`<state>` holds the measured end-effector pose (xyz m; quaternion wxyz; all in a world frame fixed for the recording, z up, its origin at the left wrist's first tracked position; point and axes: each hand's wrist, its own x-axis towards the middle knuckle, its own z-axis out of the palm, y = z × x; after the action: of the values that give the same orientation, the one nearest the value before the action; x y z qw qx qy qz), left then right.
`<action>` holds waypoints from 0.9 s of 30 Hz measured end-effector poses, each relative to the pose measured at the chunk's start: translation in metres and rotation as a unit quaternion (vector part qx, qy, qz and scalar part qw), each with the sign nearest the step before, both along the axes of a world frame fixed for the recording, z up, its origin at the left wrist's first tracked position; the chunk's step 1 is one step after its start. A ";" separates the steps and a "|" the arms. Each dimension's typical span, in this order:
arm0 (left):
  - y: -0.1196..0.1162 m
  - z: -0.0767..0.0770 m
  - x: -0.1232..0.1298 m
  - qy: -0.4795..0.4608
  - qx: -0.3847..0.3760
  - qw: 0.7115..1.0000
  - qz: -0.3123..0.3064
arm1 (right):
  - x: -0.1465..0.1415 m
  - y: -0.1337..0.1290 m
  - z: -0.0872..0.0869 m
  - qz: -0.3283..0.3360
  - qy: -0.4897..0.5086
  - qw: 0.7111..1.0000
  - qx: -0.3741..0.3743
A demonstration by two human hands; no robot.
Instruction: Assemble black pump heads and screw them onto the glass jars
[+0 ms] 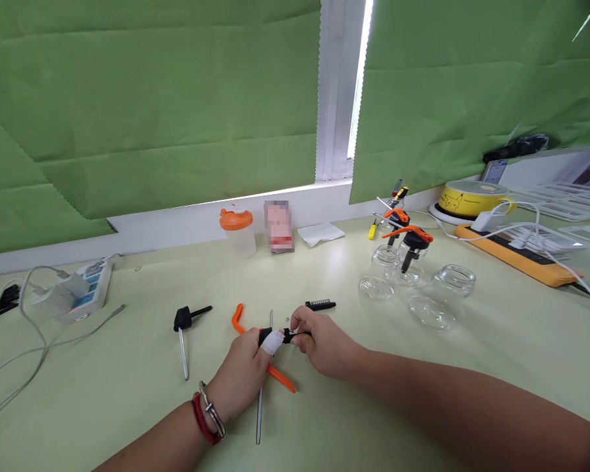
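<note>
Near the middle of the table, my left hand (250,364), with a white wrap on the thumb, is closed on a black plastic fitting (265,335). My right hand (320,339) pinches the fitting's right end between thumb and fingers; what exactly is in that pinch is partly hidden. An orange curved piece (237,319) and another orange piece (281,379) show on either side of my left hand, along with a thin metal rod (259,419). Just beyond my right hand lies a black part with a spring (320,305). A tiny metal bit (288,319) sits beside my fingers.
Left of my hands lies a black head with a metal tube (183,320). Several glass jars (442,298) and orange-and-black pump tops (415,239) stand at right. An orange-lidded cup (238,233), power strips (516,255), a yellow pot (474,198) and cables (39,357) surround the work area.
</note>
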<state>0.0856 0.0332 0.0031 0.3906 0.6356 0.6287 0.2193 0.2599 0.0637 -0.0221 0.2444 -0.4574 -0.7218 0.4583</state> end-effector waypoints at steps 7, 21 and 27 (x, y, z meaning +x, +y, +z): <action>-0.001 0.000 -0.002 -0.004 -0.004 1.000 -0.002 | 0.000 -0.001 0.002 -0.004 -0.008 1.000 0.002; 0.000 0.001 -0.002 -0.013 -0.017 1.000 0.004 | -0.001 -0.004 0.006 -0.011 -0.019 1.000 0.014; 0.000 0.003 -0.002 -0.018 -0.026 0.999 0.007 | 0.000 -0.004 0.006 -0.009 -0.019 1.000 0.016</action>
<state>0.0838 0.0329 0.0058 0.4164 0.6170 0.6315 0.2170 0.2595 0.0601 -0.0163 0.2422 -0.4680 -0.7296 0.4359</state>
